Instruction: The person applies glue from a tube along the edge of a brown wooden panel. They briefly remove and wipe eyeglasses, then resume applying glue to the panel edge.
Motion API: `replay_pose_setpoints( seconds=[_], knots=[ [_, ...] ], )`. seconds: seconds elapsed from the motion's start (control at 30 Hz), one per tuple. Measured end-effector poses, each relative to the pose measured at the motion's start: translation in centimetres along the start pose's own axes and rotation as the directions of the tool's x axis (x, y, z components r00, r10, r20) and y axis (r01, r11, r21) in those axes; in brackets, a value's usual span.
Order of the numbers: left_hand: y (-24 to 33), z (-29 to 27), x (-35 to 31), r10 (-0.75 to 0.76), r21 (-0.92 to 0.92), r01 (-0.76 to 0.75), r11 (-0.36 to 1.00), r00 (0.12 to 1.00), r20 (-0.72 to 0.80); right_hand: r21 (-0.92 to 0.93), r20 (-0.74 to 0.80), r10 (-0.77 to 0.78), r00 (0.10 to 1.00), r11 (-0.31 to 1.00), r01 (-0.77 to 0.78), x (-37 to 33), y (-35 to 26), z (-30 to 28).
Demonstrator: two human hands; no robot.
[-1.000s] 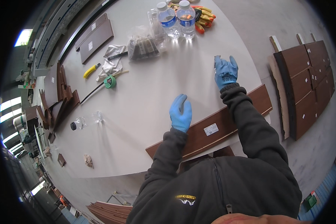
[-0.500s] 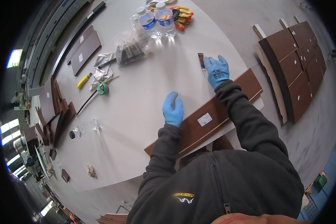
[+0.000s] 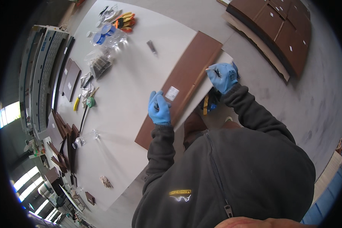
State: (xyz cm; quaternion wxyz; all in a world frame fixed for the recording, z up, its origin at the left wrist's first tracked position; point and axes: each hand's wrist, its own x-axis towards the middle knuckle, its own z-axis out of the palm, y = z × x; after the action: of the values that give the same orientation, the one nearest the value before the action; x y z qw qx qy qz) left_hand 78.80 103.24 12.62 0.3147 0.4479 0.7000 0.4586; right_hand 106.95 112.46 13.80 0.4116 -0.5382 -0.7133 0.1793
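White tabletop (image 3: 119, 102) is stretching open between a brown board (image 3: 184, 78) and a lying clear bottle (image 3: 86, 139). Two water bottles (image 3: 108, 29) and a filled plastic bag (image 3: 99, 65) are blocking the far left; a small tube (image 3: 152, 47) is interrupting the gap between bottles and board.

A white label (image 3: 172, 93) marks the brown board (image 3: 190, 70), yellow lettering (image 3: 180, 192) the jacket (image 3: 250, 163).

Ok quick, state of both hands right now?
Left hand: half-curled at the brown board; grip unclear.
Right hand: curled; can't tell if it holds anything.
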Motion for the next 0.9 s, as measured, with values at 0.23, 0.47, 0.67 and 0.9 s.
replay_pose_setpoints(
  seconds=[0.23, 0.47, 0.67, 0.9],
  knots=[
    [7.2, 14.1, -15.8, 0.451, 0.050, -0.451, 0.891, 0.892, 0.007, 0.700, 0.452, 0.561, 0.694, 0.260, -0.666, -17.4, 10.2, -10.2],
    [2.6, 29.7, -29.3, 0.341, -0.388, -0.090, 0.917, 0.682, 0.647, 0.651, 0.689, 0.470, 0.551, -0.067, -0.757, -28.2, 9.0, -20.3],
    [-7.0, 24.1, -30.5, -0.383, 0.417, 0.135, 0.899, 0.707, 0.595, 0.856, 0.293, 0.379, 0.878, 0.305, -0.417, -27.0, 9.7, -27.0],
    [-13.5, 16.7, -37.5, -0.498, 0.375, 0.351, 0.858, 0.749, 0.438, 0.668, 0.603, 0.411, 0.684, 0.207, -0.714, -29.8, 7.6, -20.5]
  ],
)
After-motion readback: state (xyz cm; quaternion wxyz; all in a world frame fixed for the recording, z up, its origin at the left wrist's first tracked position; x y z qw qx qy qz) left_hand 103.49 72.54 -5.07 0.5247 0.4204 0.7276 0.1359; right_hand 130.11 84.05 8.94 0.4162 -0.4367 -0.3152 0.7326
